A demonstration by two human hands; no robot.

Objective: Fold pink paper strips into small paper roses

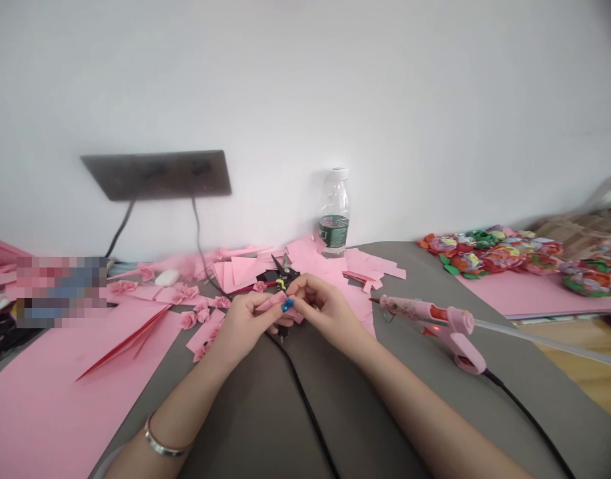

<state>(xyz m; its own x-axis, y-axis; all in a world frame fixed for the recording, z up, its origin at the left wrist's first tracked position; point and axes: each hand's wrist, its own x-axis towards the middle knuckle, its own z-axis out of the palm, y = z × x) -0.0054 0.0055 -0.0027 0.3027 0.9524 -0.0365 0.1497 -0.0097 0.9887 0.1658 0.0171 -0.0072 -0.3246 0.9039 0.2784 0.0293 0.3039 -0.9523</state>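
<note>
My left hand [243, 324] and my right hand [325, 309] meet at the middle of the grey table top, both pinching a folded strip of pink paper [271, 305]. A small glossy blue object [287, 305] sits at the strip's end between my fingertips; its exact kind is hard to tell. Just behind my hands lie black-handled scissors [281, 274] with yellow and red marks, partly hidden by my fingers. A pink hot glue gun [452, 332] rests to the right of my right hand, apart from it.
Pink paper sheets and offcuts [335, 263] and small pink paper roses [188, 291] cover the back and left. A water bottle [334, 213] stands by the wall. Multicoloured paper flowers [490, 254] lie on pink card at right. Black cables [305, 406] cross the table.
</note>
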